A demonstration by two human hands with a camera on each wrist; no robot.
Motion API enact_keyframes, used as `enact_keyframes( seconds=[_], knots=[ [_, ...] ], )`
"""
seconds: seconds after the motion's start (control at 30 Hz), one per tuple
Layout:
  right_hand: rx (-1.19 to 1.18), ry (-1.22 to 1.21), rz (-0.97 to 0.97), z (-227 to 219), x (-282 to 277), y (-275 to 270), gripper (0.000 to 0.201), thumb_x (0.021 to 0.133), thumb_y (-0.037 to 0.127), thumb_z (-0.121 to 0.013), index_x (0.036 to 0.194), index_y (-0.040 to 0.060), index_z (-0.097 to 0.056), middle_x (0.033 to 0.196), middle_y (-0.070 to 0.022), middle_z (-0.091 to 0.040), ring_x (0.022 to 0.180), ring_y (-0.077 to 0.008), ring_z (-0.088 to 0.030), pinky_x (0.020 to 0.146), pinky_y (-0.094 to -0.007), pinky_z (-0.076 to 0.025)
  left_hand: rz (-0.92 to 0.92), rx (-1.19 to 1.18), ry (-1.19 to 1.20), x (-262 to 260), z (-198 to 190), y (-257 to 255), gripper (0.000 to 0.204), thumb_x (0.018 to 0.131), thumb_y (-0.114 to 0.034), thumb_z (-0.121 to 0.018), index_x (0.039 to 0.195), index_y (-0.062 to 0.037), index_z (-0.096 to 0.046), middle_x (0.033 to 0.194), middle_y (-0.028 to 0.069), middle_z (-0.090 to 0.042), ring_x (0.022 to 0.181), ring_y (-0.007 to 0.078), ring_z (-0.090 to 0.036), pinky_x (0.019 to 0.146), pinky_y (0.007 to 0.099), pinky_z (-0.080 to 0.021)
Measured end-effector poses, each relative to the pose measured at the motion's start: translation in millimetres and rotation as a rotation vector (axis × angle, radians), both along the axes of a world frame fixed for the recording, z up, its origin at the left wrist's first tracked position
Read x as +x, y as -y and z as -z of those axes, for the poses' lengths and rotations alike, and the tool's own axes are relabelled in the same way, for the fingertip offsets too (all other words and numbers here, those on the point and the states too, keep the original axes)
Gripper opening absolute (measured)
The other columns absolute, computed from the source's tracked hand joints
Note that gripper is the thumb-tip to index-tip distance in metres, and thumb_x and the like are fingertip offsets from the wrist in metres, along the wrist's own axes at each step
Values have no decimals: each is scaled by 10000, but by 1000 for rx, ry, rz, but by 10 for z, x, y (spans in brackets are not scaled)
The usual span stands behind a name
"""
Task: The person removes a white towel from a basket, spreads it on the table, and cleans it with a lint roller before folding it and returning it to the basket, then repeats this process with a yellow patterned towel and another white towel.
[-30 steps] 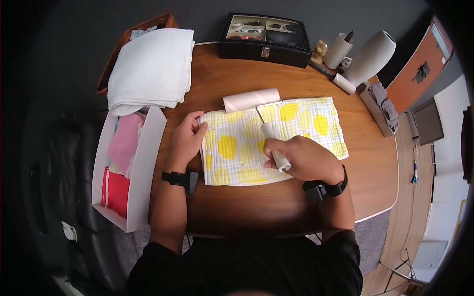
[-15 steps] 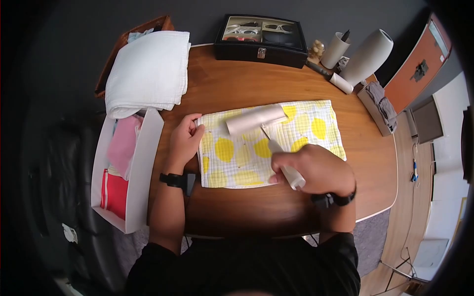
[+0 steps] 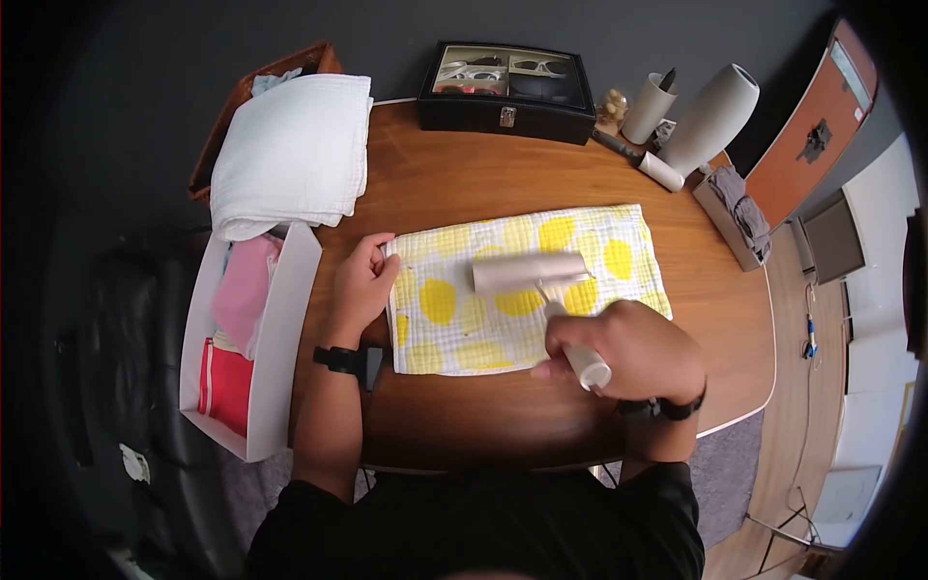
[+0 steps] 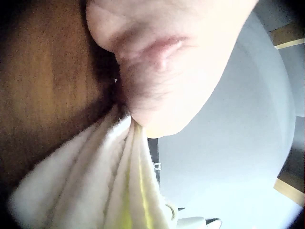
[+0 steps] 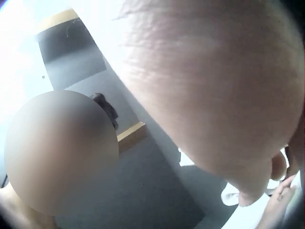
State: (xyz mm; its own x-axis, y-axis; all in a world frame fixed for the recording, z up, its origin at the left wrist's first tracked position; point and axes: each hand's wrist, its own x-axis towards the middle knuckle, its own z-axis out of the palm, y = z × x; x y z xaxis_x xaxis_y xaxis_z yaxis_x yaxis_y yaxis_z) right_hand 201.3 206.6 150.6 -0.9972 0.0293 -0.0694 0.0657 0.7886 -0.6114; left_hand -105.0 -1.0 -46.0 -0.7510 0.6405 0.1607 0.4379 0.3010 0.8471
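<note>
A white cloth with yellow spots (image 3: 440,338) lies flat on the wooden table. The left hand (image 3: 363,285) pinches its upper left corner; in the left wrist view the cloth (image 4: 90,176) fans out in folds below that hand (image 4: 162,67). Curled round the white handle (image 3: 587,366) of a lint roller, the right hand (image 3: 633,348) is over the cloth's lower right part. The pale roller head (image 3: 527,274), slightly blurred, lies across the middle of the cloth. In the right wrist view the right hand (image 5: 214,90) hides most of the handle.
A white box (image 3: 285,348) with pink and red cloths stands at the left, below a folded white cloth (image 3: 295,155) on a brown basket. At the back is a black glasses case (image 3: 507,117). Behind the right hand are a white vase (image 3: 710,118) and a narrow box of grey cloth.
The roller head has moved from the cloth's far edge toward the body and slightly right, with the right hand drawing back. The left hand stays at the corner.
</note>
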Motion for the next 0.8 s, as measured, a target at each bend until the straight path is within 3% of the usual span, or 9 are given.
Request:
enact_keyframes(
  seconds=[0.17, 0.27, 0.43, 0.53, 0.73, 0.8],
  knots=[
    [224, -105, 101, 495, -256, -330, 280, 1014, 411, -749, 1027, 136, -697, 790, -198, -719, 770, -417, -730, 697, -517, -541, 3, 7, 6, 2, 6, 10, 316, 1016, -110, -737, 1315, -22, -687, 746, 1, -529, 678, 115, -525, 659, 313, -481],
    [202, -14, 115, 268, -131, -303, 265, 1017, 405, -747, 1043, 144, -706, 787, -196, -719, 763, -417, -726, 681, -519, -537, 7, 13, -2, -1, -1, -6, 316, 1015, -116, -737, 1315, -25, -688, 744, 4, -532, 674, 120, -529, 658, 312, -482],
    [207, -28, 135, -74, 207, -71, 256, 979, 399, -796, 956, 150, -740, 681, -114, -710, 627, -369, -708, 599, -449, -543, 20, -4, -23, 8, -3, -8, 314, 1013, -124, -739, 1309, -31, -693, 740, 9, -534, 669, 126, -532, 653, 312, -482],
    [126, 3, 51, -86, 250, -106, 235, 979, 384, -800, 967, 157, -742, 694, -120, -711, 640, -366, -713, 598, -449, -542, 14, -3, -6, 8, 4, -15, 312, 1012, -124, -740, 1306, -33, -695, 738, 9, -532, 667, 125, -531, 651, 315, -480],
    [244, -96, 128, 207, 33, -302, 224, 980, 369, -801, 992, 153, -742, 718, -127, -716, 661, -375, -718, 608, -477, -542, 18, -3, -25, -3, 21, -8, 317, 1010, -121, -742, 1311, -33, -694, 737, 5, -532, 666, 121, -529, 652, 317, -481],
    [249, -49, 127, 109, 103, -238, 252, 955, 392, -824, 979, 149, -760, 720, -142, -716, 669, -379, -724, 617, -481, -551, 17, 0, -20, -5, 26, -7, 318, 1008, -117, -742, 1312, -34, -695, 737, 5, -533, 666, 121, -529, 652, 316, -482]
  ],
)
